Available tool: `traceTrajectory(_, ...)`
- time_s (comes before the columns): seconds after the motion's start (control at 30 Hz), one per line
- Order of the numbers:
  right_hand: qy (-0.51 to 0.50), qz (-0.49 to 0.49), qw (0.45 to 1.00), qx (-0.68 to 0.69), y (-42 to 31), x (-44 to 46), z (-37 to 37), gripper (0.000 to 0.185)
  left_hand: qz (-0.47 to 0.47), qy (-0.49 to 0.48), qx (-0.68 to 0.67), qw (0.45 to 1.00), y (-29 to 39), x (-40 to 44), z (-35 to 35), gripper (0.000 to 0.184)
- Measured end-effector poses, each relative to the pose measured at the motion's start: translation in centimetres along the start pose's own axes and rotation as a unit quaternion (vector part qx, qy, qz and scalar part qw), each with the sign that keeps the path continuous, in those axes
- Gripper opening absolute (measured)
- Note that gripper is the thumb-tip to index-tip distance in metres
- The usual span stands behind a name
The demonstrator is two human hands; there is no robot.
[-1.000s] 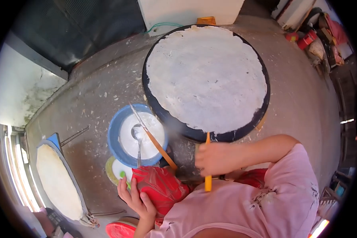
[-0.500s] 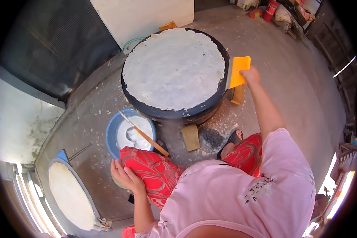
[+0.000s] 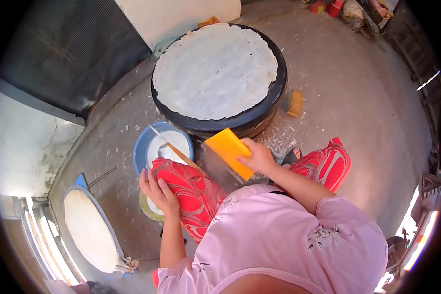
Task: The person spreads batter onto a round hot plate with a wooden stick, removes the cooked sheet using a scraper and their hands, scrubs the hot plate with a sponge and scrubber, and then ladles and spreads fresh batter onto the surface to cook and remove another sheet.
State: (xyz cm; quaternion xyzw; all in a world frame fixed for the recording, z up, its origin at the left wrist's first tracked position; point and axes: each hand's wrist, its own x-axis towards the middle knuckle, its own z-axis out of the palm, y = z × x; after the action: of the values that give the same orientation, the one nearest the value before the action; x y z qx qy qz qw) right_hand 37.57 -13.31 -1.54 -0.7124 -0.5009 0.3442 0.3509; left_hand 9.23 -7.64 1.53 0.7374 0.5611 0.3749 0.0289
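My right hand (image 3: 260, 158) grips a yellow-orange scraper (image 3: 229, 152) with a broad blade, held in front of my lap near the griddle's front edge. Fingers extended, my left hand (image 3: 160, 196) lies against my left knee and holds nothing. Ahead, a wide pale flatbread sheet (image 3: 215, 71) covers most of a round black griddle (image 3: 281, 78). Beside my left knee stands a blue bucket (image 3: 139, 149) of white batter (image 3: 177, 139). A wooden-handled ladle (image 3: 181, 156) leans across it, its lower end in the batter.
On the left, more pale flatbread (image 3: 89, 230) lies on a round tray-like support. A greenish round container (image 3: 152, 208) is partly hidden under my left hand. An orange-brown block (image 3: 295, 103) lies right of the griddle. A white wall (image 3: 181, 14) stands behind it.
My right hand has brought the scraper from the griddle's right edge back toward my lap. My right knee has swung outward. My left hand stays by my left knee.
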Motion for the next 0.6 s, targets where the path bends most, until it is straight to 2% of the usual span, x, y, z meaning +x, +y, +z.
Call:
traceTrajectory(0.07, 0.072, -0.091, 0.988, -0.107, -1.3, 0.8, -1.8, 0.039, 0.017, -0.007, 0.023, 1.000, 0.1, 0.4, 0.0, 0.034)
traceTrajectory(0.1, 0.129, -0.221, 0.959, -0.120, -0.6, 1.7, -2.2, 0.037, 0.011, 0.004, -0.020, 1.000, 0.1, 0.5, 0.0, 0.034)
traceTrajectory(0.13, 0.126, -0.222, 0.959, -0.120, -0.5, 2.1, -2.9, 0.037, 0.007, 0.016, -0.064, 0.998, 0.2, 0.9, 0.1, 0.035)
traceTrajectory(0.17, 0.120, -0.268, 0.937, -0.189, -0.6, 2.3, -3.9, 0.037, 0.004, 0.016, -0.063, 0.998, 0.5, 1.5, 0.0, 0.035)
traceTrajectory(0.2, 0.113, -0.312, 0.908, -0.257, -0.8, 2.3, -4.6, 0.037, 0.046, 0.011, -0.037, 0.998, 1.1, 2.6, -0.4, 0.036)
traceTrajectory(0.23, 0.103, -0.326, 0.899, -0.274, -1.2, 2.1, -5.1, 0.038, 0.088, 0.007, -0.012, 0.996, 1.8, 3.8, -0.5, 0.036)
traceTrajectory(0.27, 0.101, -0.329, 0.898, -0.273, -1.3, 2.2, -5.5, 0.038, 0.086, 0.009, -0.010, 0.996, 2.7, 5.2, -0.4, 0.036)
traceTrajectory(0.37, 0.079, -0.337, 0.898, -0.269, -1.0, 2.2, -5.8, 0.037, 0.192, -0.081, -0.021, 0.978, 5.2, 9.1, 1.9, 0.038)
traceTrajectory(0.47, 0.042, -0.318, 0.920, -0.226, -0.7, 2.1, -5.7, 0.036, 0.234, -0.154, -0.062, 0.958, 6.4, 10.8, 8.3, 0.040)
traceTrajectory(0.53, 0.016, -0.290, 0.930, -0.226, -0.2, 1.9, -5.3, 0.034, 0.248, -0.207, -0.017, 0.946, 6.6, 10.4, 12.7, 0.042)
traceTrajectory(0.6, 0.015, -0.293, 0.928, -0.228, 0.5, 1.9, -4.9, 0.034, 0.269, -0.206, 0.002, 0.941, 6.8, 9.7, 16.0, 0.041)
